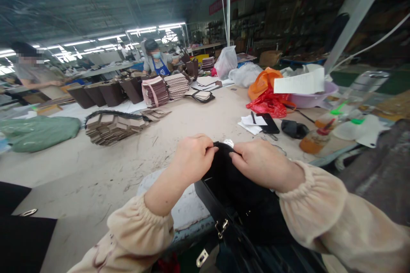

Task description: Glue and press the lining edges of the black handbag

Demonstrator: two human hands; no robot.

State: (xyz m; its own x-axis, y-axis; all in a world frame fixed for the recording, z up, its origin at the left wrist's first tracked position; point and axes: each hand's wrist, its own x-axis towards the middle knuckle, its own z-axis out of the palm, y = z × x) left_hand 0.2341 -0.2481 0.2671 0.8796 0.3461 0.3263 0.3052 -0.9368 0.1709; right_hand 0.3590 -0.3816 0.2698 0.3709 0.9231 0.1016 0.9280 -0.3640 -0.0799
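Note:
A black handbag [243, 204] with gold-coloured metal fittings hangs at the table's front edge, its dark inside facing me. My left hand [194, 158] pinches the bag's upper rim between thumb and fingers. Close beside it, my right hand [261, 160] grips the same rim a little to the right. A short stretch of the black edge shows between the two hands. Below my left hand, a black strap [208, 198] runs down to a gold clasp [222, 227]. Much of the bag's lower part lies in shadow.
Stacked brown pieces [112, 128] lie left of centre, near a green plastic bag [40, 132]. On the right are a phone [269, 123], a red plastic bag [267, 102], a lilac basin [315, 96] and bottles of amber liquid [315, 141]. A co-worker [156, 59] is across the table.

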